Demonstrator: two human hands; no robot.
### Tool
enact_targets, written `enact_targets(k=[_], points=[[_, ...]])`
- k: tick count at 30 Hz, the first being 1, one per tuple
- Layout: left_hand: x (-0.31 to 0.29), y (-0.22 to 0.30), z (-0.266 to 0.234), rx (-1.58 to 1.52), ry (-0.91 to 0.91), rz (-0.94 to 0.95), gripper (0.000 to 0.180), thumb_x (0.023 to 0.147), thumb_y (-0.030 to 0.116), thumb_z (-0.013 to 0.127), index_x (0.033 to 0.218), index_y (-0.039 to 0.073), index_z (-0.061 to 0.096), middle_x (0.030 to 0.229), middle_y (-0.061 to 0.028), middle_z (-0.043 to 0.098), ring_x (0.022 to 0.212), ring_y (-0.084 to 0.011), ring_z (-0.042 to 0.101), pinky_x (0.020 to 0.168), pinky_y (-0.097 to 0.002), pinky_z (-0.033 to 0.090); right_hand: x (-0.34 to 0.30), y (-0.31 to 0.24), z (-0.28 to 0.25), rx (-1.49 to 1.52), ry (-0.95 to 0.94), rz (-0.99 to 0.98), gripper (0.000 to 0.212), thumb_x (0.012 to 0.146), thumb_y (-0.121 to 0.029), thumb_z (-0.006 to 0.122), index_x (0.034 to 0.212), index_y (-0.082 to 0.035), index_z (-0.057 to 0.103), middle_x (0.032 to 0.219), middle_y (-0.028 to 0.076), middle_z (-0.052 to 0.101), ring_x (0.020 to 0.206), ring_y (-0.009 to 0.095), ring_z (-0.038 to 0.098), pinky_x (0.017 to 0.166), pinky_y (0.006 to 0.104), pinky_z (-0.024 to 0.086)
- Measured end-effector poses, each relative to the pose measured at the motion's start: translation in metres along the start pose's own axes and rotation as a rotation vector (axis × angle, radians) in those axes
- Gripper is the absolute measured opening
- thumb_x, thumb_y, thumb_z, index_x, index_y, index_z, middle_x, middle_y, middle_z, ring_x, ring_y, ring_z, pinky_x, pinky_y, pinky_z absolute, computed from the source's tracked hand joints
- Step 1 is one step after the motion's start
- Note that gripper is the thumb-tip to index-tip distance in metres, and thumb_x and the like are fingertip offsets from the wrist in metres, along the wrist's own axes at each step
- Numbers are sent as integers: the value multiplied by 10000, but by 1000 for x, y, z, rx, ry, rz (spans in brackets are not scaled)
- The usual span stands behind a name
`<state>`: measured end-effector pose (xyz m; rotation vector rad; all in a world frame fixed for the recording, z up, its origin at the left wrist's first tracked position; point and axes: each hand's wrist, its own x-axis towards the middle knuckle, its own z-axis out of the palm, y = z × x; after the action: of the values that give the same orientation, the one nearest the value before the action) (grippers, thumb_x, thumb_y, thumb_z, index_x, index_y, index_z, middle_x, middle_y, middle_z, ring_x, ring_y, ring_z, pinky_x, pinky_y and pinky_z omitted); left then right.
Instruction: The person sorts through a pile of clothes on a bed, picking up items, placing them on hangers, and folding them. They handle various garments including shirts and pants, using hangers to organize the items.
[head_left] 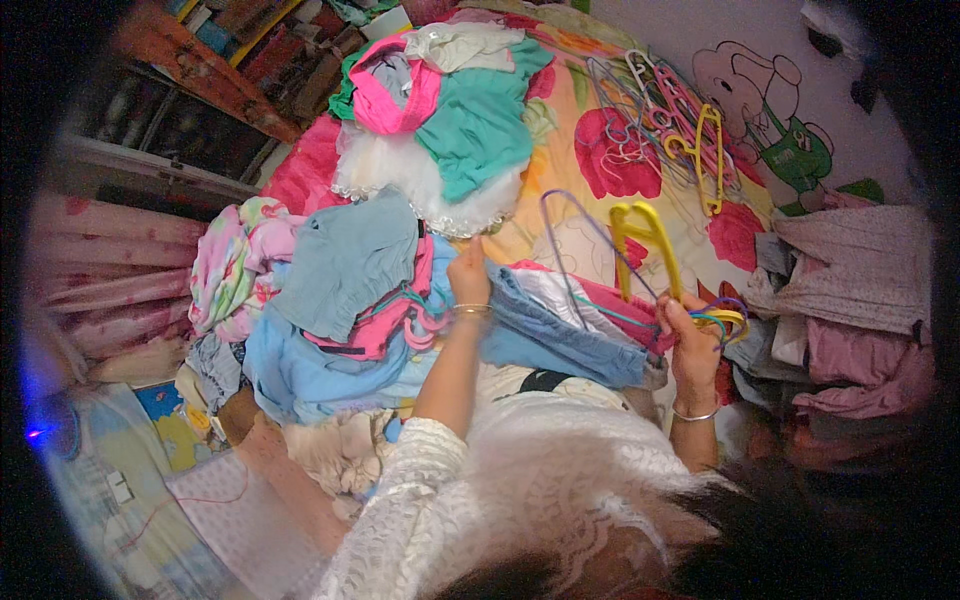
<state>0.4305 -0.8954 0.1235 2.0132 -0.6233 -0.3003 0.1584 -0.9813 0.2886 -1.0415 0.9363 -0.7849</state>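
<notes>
My right hand [688, 338] is closed around the hook ends of several hangers. Among them are a yellow hanger [672, 262] and a purple hanger [592, 228], their frames pointing away over the bed. Under them lies a blue denim garment [560, 335] beside pink and white cloth. My left hand [468, 278] has its fingers curled in, near the lacy hem of a white garment [440, 205]; whether it pinches any cloth is hidden. Just left of it are a grey-blue pair of shorts [350, 262] and a pink garment [380, 335] with a hanger in it.
Teal [480, 130] and bright pink [395, 110] clothes are heaped at the far side of the flowered bedsheet [610, 150]. Loose hangers [665, 120] lie at the far right by the wall. Folded clothes [850, 270] are stacked at right. A floral bundle [240, 260] sits at left.
</notes>
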Motion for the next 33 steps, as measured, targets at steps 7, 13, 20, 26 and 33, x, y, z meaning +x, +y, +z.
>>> enact_targets(k=[7,13,20,26,33], points=[[-9,-12,12,72,-51,82,523,934,367,443,668,-73,538,576,-245,495,485,-338,472,505,-450,332,33,-4,-4,511,2,-174,177,933,-200,514,938,-25,542,615,-48,332,520,39,300,470,182,245],[-30,7,24,142,-197,18,504,927,400,424,729,-13,632,648,-229,584,610,-393,578,552,-442,415,71,-21,-4,684,52,-411,248,945,-237,494,1089,-40,535,629,-58,333,479,23,262,429,182,178],[-21,80,3,383,-135,333,324,890,322,492,940,34,631,927,-183,610,895,-344,560,761,-432,432,91,-19,-4,454,104,-243,235,925,-208,536,1070,-22,530,638,-42,374,488,19,287,434,175,199],[-32,116,17,303,-706,471,381,747,328,624,972,20,612,1022,-182,566,990,-350,508,854,-441,411,68,10,13,134,-61,-74,244,916,-174,531,1081,6,520,697,-1,489,574,49,418,514,180,332],[-54,77,29,285,-686,457,338,676,241,627,913,-1,622,875,-182,576,896,-348,532,812,-435,431,41,52,-5,-207,-299,66,282,905,-220,538,1124,-42,547,833,9,577,772,73,556,677,236,455]])
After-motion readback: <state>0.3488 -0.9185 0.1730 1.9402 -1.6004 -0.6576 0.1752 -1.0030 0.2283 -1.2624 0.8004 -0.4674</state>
